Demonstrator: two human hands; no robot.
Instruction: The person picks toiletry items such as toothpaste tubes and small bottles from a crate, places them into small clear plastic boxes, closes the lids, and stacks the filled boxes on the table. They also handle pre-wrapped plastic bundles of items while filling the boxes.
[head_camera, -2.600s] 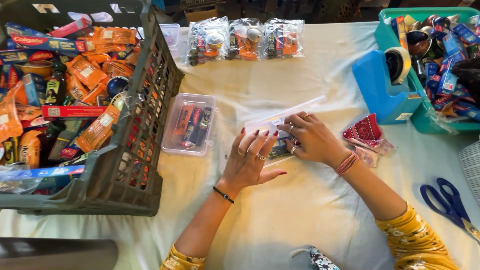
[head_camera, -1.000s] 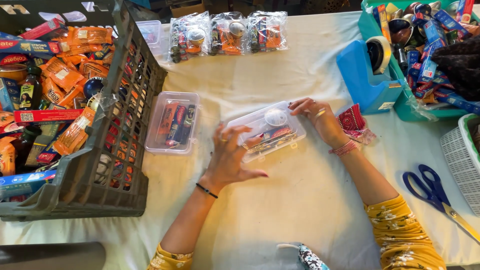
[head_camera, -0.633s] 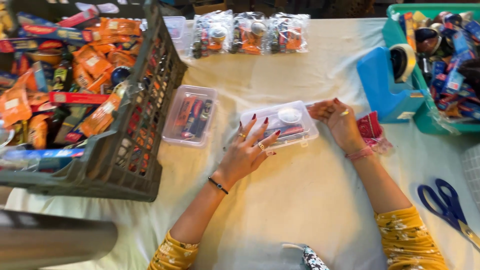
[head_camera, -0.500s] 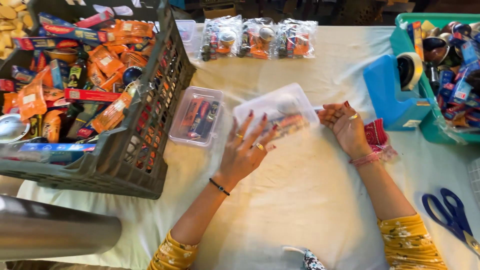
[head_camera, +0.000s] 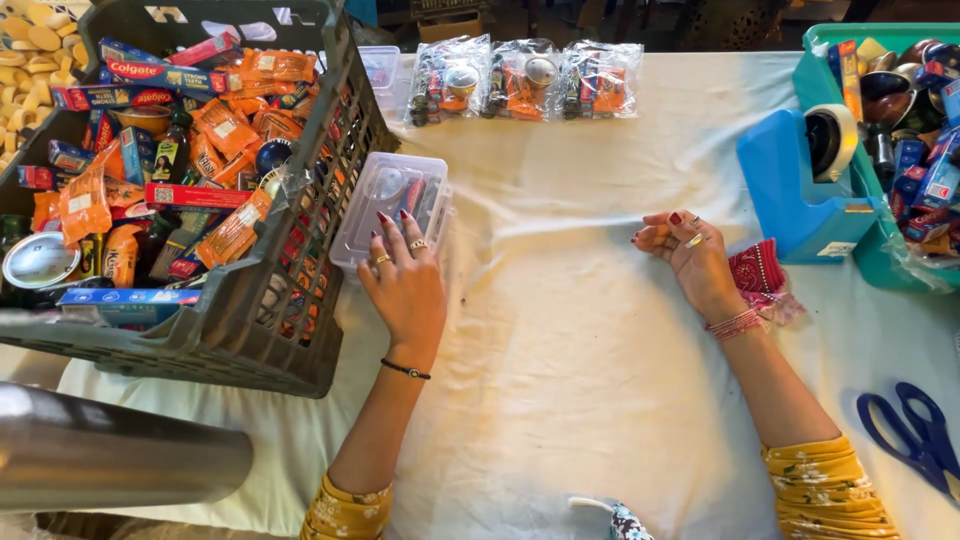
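Left hand (head_camera: 408, 285) lay flat, fingers spread on clear lidded box (head_camera: 392, 208), box touching grey crate (head_camera: 250, 300) at left. Right hand (head_camera: 690, 250) loosely curled, empty, apart. Risk: push could jam box against crate. Blue tape dispenser (head_camera: 795, 190) right; scissors (head_camera: 915, 435) near right.

Packing workshop — crate of toiletries (head_camera: 200, 180), sealed kit bags (head_camera: 525, 80), tape dispenser (head_camera: 805, 185).

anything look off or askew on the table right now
Nothing is spilled or broken. The clear plastic box under the left hand sits tilted, apparently stacked on a second box against the grey crate. A red cloth lies crumpled beside the right hand, and the white tablecloth is wrinkled.
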